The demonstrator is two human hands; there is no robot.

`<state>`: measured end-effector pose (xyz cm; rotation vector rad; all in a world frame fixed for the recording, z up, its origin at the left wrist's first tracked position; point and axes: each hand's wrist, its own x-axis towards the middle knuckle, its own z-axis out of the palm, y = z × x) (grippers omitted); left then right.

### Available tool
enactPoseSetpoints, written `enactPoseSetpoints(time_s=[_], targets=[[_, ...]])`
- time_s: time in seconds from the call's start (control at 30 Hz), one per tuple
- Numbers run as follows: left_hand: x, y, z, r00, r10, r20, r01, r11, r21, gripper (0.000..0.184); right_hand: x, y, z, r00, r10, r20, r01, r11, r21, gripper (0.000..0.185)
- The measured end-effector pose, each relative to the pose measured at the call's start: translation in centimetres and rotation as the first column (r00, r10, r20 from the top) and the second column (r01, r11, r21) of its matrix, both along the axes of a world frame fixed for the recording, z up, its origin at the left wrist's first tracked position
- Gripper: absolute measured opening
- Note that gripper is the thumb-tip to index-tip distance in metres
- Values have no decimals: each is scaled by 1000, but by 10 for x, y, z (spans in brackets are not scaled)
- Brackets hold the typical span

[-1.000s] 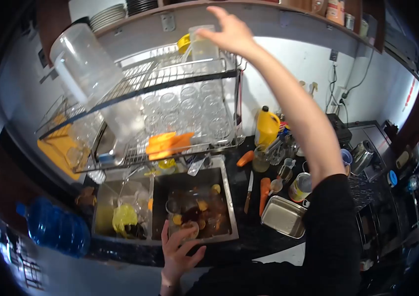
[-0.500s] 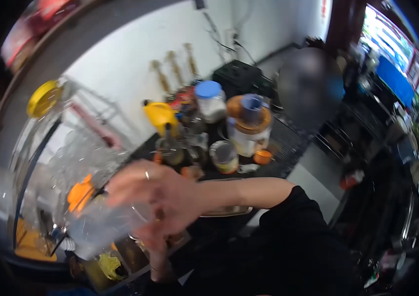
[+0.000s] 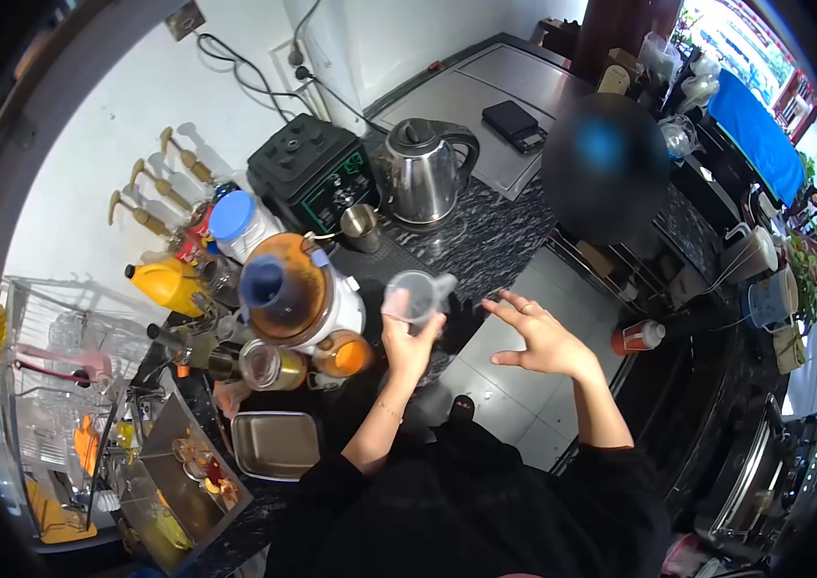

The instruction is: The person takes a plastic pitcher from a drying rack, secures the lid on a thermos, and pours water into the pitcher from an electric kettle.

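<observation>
My left hand [image 3: 406, 349] is wrapped round a clear plastic measuring cup [image 3: 414, 295], with the cup's handle pointing right. The cup's mouth faces up toward me, and it looks empty. To its right, my right hand [image 3: 545, 337] hovers with fingers spread, holding nothing and apart from the cup. Left of the cup stand a white dispenser [image 3: 339, 306] with a brown top and a jar with an orange lid [image 3: 344, 354]. A small metal cup [image 3: 361, 227] and a steel kettle [image 3: 422, 173] sit just beyond.
A black blender base [image 3: 312, 173] and a black scale [image 3: 514, 127] stand farther back. Near my left arm lies a metal tray [image 3: 278, 445]. A compartment box [image 3: 163, 472] and a wire rack [image 3: 42, 385] are at left. A dark blurred patch hides part of the right.
My view has swung right, away from the rack. My right hand has drawn back from the left side and is now apart from the clear cup, which my left hand holds.
</observation>
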<state>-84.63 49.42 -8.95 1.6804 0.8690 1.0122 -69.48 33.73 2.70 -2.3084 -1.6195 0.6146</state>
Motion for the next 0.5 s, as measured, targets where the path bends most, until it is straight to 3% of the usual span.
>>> enactPoseSetpoints(time_s=[0.03, 0.07, 0.13, 0.17, 0.27, 0.3, 0.37, 0.4, 0.47, 0.5], targets=[[16, 3, -15, 991, 137, -15, -137, 991, 6, 63, 14, -6, -2, 999, -6, -44, 6, 1000, -10, 83], [26, 8, -32, 991, 131, -17, -131, 991, -2, 63, 27, -8, -7, 995, -22, -96, 24, 999, 23, 82], [34, 23, -63, 916, 389, -98, -319, 854, 410, 66, 46, 3, -42, 989, -112, -96, 120, 989, 85, 79], [37, 27, -70, 917, 386, -102, -316, 856, 409, 66, 49, 12, -67, 984, -178, -26, 179, 981, 74, 77], [41, 35, -84, 961, 275, -19, -270, 953, 136, 67, 47, 26, -129, 965, -248, 81, 253, 966, -58, 72], [36, 35, -86, 973, 229, 5, -229, 973, 40, 67, 47, 26, -133, 969, -244, 31, 245, 967, -62, 71], [31, 35, -89, 984, 176, 36, -169, 976, -140, 79, 53, 20, -116, 944, -205, -259, 207, 978, -19, 68], [27, 29, -88, 991, 130, 25, -125, 981, -151, 79, 58, 18, -103, 931, -252, -265, 252, 967, -34, 68], [29, 24, -80, 928, 324, -183, -312, 946, 88, 97, 82, 20, -82, 677, -86, -731, 209, 975, 79, 63], [27, 21, -75, 942, 276, -189, -277, 961, 22, 103, 91, 22, -83, 681, -107, -725, 236, 968, 79, 63]])
